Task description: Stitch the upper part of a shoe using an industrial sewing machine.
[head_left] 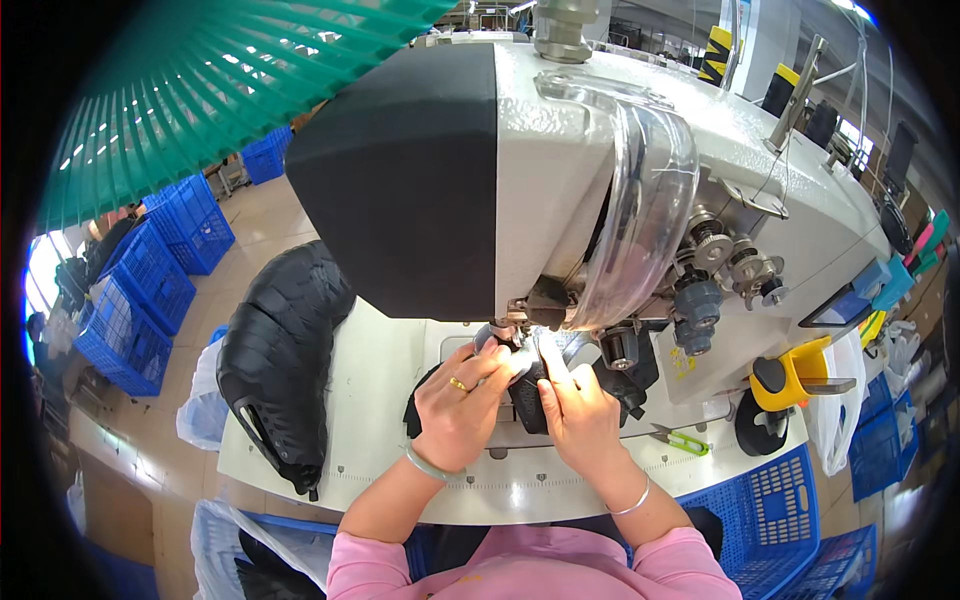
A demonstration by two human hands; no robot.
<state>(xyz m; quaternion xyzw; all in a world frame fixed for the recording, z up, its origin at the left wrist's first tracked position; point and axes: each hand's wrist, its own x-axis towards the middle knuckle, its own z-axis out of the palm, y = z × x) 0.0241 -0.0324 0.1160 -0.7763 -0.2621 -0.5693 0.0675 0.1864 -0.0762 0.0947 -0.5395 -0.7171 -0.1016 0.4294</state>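
A large white sewing machine point(560, 150) with a black end cover stands over the white worktable point(380, 455). Under its lit needle area lies a black fabric piece point(530, 403). My left hand point(455, 405) is closed, its fingertips pinching the fabric right beside the presser foot point(515, 335). On the other side, my right hand point(580, 415) grips the piece with index finger and thumb close to the needle. The fingertips and the needle point are partly hidden. More black material point(640, 375) lies beyond my right hand.
A padded black bundle point(280, 370) lies on the table's left. Green-handled thread snips point(685, 441) and a yellow holder point(795, 375) are at the right. A green slatted cover point(230, 90) hangs upper left. Blue crates stand on the floor point(240, 270) at left and below right point(770, 520).
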